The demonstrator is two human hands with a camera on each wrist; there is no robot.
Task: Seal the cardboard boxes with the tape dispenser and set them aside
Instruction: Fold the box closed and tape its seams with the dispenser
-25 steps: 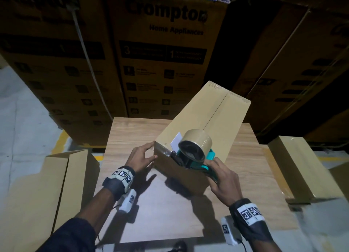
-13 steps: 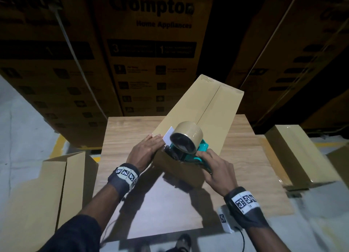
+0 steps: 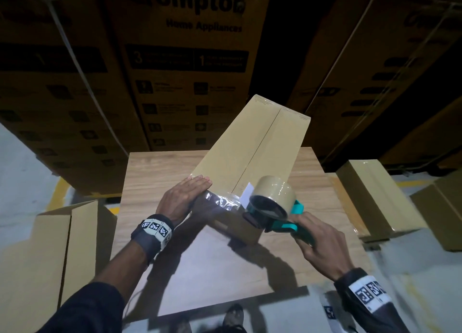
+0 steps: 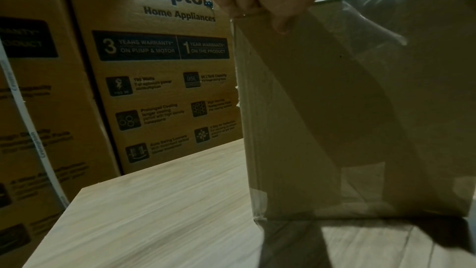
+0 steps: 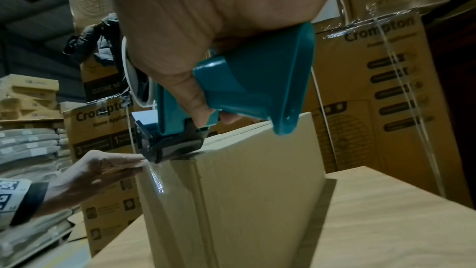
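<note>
Since earlier, one teal tape dispenser (image 3: 273, 209) slid toward 3 o'clock, trailing glossy tape. Right hand (image 3: 318, 242) grips its handle; left hand (image 3: 183, 199) lies flat on one long cardboard box (image 3: 252, 147).

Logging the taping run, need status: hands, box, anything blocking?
Left hand flat on the box near end, pressing tape down. Right hand grips the tape dispenser at the top seam. Seam ahead untaped, nothing blocking.

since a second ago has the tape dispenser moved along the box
Yes. The tape dispenser, gripped by the right hand, has slid rightward across the near end of the box, away from the left hand, leaving tape behind it.
</note>
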